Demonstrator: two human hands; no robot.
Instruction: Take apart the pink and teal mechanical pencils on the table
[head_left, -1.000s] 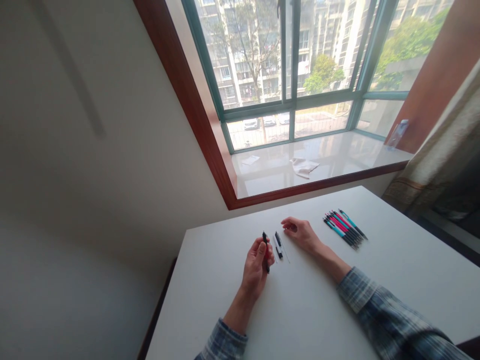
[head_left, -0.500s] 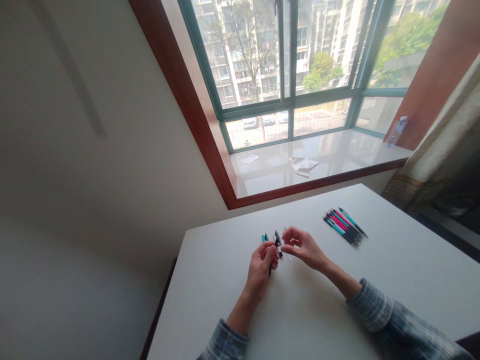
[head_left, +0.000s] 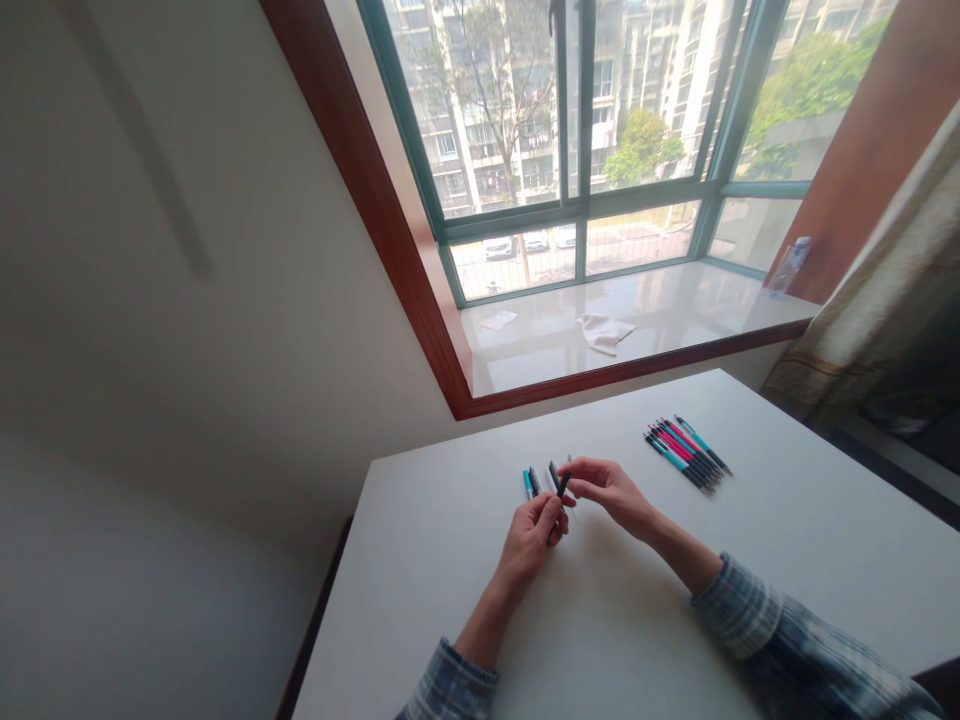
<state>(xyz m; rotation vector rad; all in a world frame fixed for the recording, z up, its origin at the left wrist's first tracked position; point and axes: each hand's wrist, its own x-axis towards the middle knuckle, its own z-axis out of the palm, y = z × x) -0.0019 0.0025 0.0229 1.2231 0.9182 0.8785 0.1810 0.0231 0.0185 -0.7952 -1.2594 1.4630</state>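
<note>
**Pinching a black pen part (head_left: 563, 484) over the table (head_left: 660, 610)**

Showing the pen part as short, slim and dark, standing tilted just above the table, between both hands. Holding its upper end in the right hand (head_left: 611, 495), with thumb and first finger nearly closed on it and the other fingers curving loosely. Curling the left hand (head_left: 532, 535) almost shut just below the pen part, its lower end being hidden, so whether this hand also has hold of it staying impossible to tell. Counting two bare hands, with plaid sleeves (head_left: 739, 605) at the wrists. Lying just beyond the hands: two pen pieces (head_left: 529, 484) side by side, one teal and one black, and one dark pen piece (head_left: 553, 474) close to them. Lying well to the right: a tight group of pens (head_left: 686, 456) in pink, teal and black, about eight, overlapping too much for an exact count. Showing past the table one window sill (head_left: 637, 340), carrying one white cloth (head_left: 606, 333) and one paper (head_left: 499, 320).
</note>
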